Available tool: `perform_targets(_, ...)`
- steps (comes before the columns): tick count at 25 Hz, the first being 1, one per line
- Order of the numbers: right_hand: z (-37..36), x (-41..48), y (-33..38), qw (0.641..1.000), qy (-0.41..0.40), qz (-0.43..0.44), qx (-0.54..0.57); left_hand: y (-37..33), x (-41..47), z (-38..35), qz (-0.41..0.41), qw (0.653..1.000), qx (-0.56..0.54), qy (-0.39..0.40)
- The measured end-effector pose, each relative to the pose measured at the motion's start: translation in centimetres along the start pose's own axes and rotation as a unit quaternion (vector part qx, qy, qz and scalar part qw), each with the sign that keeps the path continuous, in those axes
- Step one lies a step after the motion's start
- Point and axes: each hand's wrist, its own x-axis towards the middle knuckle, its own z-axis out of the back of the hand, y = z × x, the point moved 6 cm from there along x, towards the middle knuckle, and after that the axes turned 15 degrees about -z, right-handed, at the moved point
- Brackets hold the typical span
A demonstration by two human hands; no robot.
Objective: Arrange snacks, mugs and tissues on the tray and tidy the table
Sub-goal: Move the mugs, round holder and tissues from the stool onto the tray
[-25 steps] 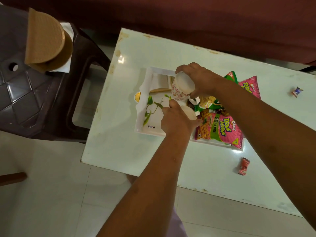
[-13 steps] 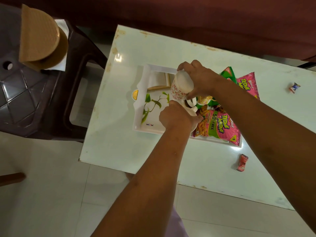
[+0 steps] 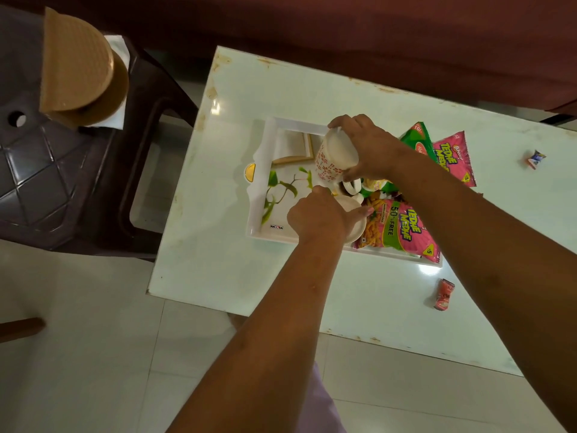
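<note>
Floral mug [image 3: 328, 164] gripped by right fingers [image 3: 342, 121]; second, white mug [image 3: 356, 229] gripped by left fingers [image 3: 359, 211]; pink packets [image 3: 402, 228], two.

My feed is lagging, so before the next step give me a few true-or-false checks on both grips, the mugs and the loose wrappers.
1. The right-hand grip holds the floral mug. True.
2. The floral mug stands upright. False: it is held tilted over the tray.
3. The left-hand grip holds a white mug. True.
4. The red wrapper lies in the tray. False: it lies on the table, outside the tray.
</note>
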Motion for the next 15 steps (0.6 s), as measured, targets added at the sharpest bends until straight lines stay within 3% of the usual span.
perform_targets(4, 0.8, -0.5, 2.0, 0.992, -0.025, -0.04, 0.119, 3.2, 0.0, 3.0, -0.03, 0.993, -0.039, -0.11)
perform_targets(8, 2.5, -0.7, 7.2, 0.973, -0.096, -0.047, 0.203, 9.6, 0.6, 9.0, 0.017, 0.964, -0.148, -0.22)
perform_targets(11, 2.9, 0.0, 12.3, 0.948, -0.077, -0.053, 0.303, 16.4, -0.4, 14.7, 0.05, 0.9, -0.258, -0.347)
perform_targets(15, 3.4, 1.0, 22.4, 0.929, -0.046, 0.006, 0.366, 25.6, -3.7, 22.5, 0.073, 0.808, -0.272, -0.517)
